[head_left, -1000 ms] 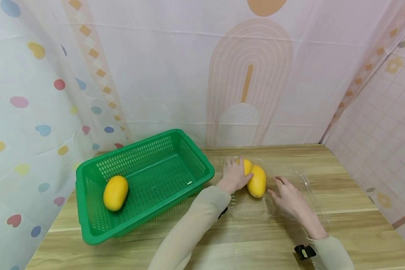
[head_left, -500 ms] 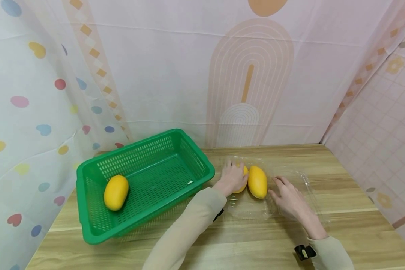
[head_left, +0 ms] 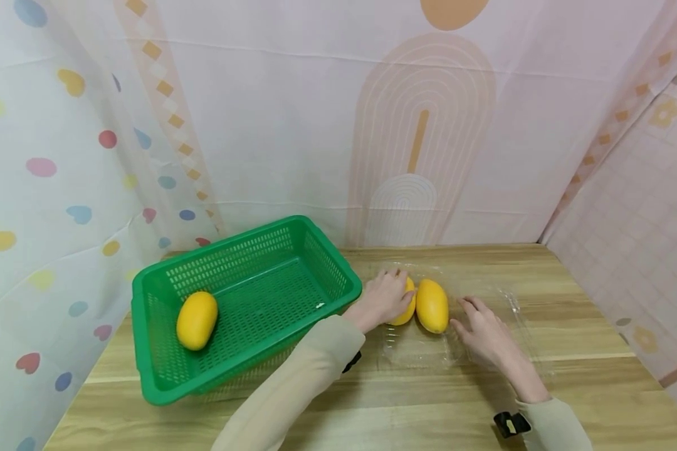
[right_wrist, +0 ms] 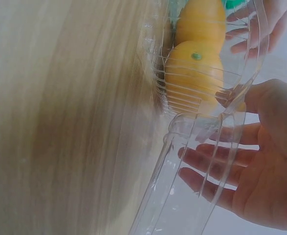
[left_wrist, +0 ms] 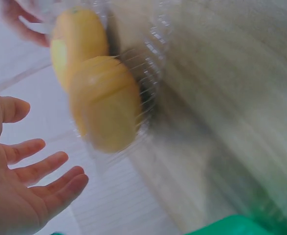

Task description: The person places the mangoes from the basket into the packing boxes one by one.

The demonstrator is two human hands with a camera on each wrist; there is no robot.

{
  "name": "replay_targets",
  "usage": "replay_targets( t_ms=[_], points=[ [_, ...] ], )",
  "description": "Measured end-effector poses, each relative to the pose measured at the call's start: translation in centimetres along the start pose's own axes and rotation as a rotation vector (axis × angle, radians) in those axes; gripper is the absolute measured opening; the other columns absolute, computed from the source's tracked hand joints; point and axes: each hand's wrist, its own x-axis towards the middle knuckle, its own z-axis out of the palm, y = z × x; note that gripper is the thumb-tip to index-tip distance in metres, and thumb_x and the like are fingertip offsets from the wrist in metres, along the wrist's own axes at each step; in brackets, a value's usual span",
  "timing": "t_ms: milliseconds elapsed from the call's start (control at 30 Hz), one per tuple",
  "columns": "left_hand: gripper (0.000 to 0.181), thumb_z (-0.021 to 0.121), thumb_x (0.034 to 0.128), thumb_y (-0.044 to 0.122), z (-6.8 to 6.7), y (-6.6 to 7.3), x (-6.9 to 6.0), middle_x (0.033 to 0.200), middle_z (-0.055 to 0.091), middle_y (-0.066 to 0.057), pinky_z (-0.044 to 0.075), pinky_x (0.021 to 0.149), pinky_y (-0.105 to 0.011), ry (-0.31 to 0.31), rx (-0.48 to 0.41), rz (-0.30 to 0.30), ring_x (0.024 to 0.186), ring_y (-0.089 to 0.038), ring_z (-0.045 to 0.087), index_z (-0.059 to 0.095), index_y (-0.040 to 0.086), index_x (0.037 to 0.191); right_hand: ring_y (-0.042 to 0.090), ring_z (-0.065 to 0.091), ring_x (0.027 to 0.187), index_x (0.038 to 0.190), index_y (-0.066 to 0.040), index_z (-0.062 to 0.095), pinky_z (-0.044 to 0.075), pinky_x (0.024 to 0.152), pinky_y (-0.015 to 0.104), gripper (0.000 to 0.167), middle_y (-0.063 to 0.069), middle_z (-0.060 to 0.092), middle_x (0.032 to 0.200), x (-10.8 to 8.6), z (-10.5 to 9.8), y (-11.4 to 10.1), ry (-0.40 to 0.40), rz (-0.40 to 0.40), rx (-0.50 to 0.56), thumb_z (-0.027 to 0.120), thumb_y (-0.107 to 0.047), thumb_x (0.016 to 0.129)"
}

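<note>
My left hand (head_left: 380, 299) is just left of two yellow mangoes in a clear plastic clamshell box (head_left: 417, 357). In the left wrist view its fingers are spread and apart from the fruit. The nearer mango (left_wrist: 109, 110) is partly hidden by this hand in the head view; the other mango (head_left: 432, 307) lies beside it, fully visible. At the box's right side, my right hand (head_left: 488, 332) rests with fairly straight fingers against the clear plastic near the fold between tray and lid. The right wrist view shows those fingers through the plastic.
A green slotted basket (head_left: 248, 351) stands to the left on the wooden table (head_left: 587, 351). One more yellow mango (head_left: 197, 320) lies in its left end. Patterned cloth (head_left: 293, 125) hangs behind and at both sides.
My left hand has brought one mango leftward, away from the other, then drawn slightly left off it. The right hand has stayed in place. The view has shifted slightly.
</note>
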Motion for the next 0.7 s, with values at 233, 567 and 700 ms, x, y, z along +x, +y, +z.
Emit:
replay_targets(
  t_ms=[233,567,700],
  points=[
    [0.05,0.048,0.0987,0.037,-2.2,-0.5,-1.3,0.136,0.053,-0.012,0.054,0.087,-0.036,0.012,-0.035,0.016,0.117,-0.026,0.057,0.044,0.007,0.139,0.047,0.055,0.112,0.132,0.009,0.048,0.047,0.089,0.058,0.049,0.028,0.049,0.132,-0.1,-0.2,-0.1,-0.009,0.011,0.007,0.059,-0.02,0.093],
    [0.048,0.047,0.099,0.036,-5.0,-2.4,-3.1,0.132,0.055,-0.012,0.049,0.096,-0.041,-0.001,-0.191,-0.032,0.118,-0.028,0.056,0.046,0.007,0.137,0.048,0.055,0.112,0.131,0.01,0.048,0.047,0.088,0.058,0.05,0.029,0.048,0.132,-0.1,-0.1,0.0,-0.012,0.003,0.005,0.058,-0.02,0.093],
    [0.05,0.047,0.099,0.037,-6.5,-3.6,-3.9,0.138,0.051,-0.014,0.046,0.1,-0.044,0.004,-0.208,-0.058,0.124,-0.031,0.052,0.045,0.006,0.138,0.048,0.054,0.113,0.132,0.01,0.046,0.047,0.089,0.058,0.051,0.029,0.047,0.133,0.0,0.0,0.0,-0.028,0.006,0.014,0.058,-0.021,0.093]
  ],
)
